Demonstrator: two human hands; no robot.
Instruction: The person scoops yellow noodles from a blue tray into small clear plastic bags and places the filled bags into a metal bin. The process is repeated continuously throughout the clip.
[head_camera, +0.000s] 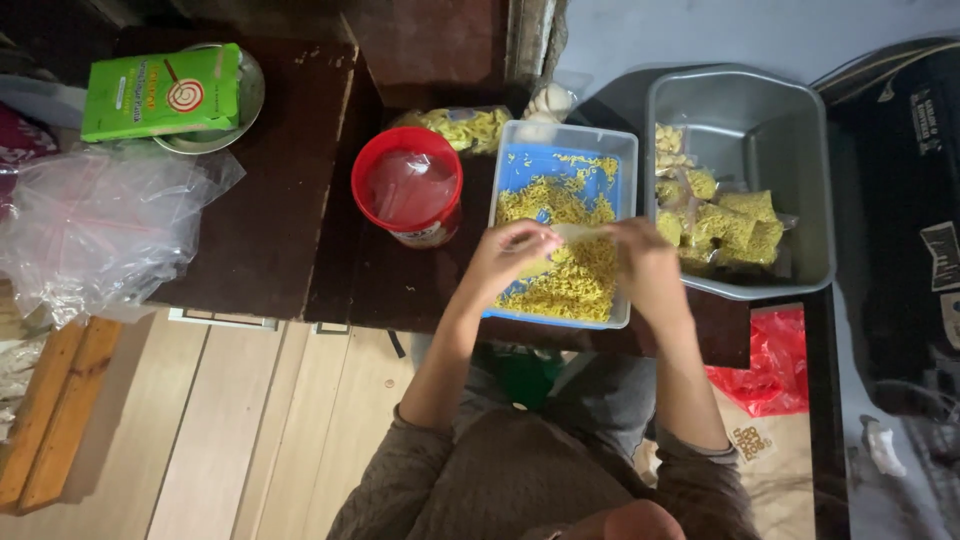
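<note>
Over the blue tray (520, 165) of yellow snack (575, 280), both hands are meeting around a small clear bag (578, 233). The bag is lying with its long axis running left to right between them, and which end is the mouth I cannot tell. The left hand (510, 255) is pinching the bag's left end with fingers closed on it. The right hand (645, 262) is gripping the right end, fingers curled together. The tray is standing on the dark table (260, 230), between a red-lidded jar (410, 190) and a grey tub (800, 180) with filled packets (735, 225).
</note>
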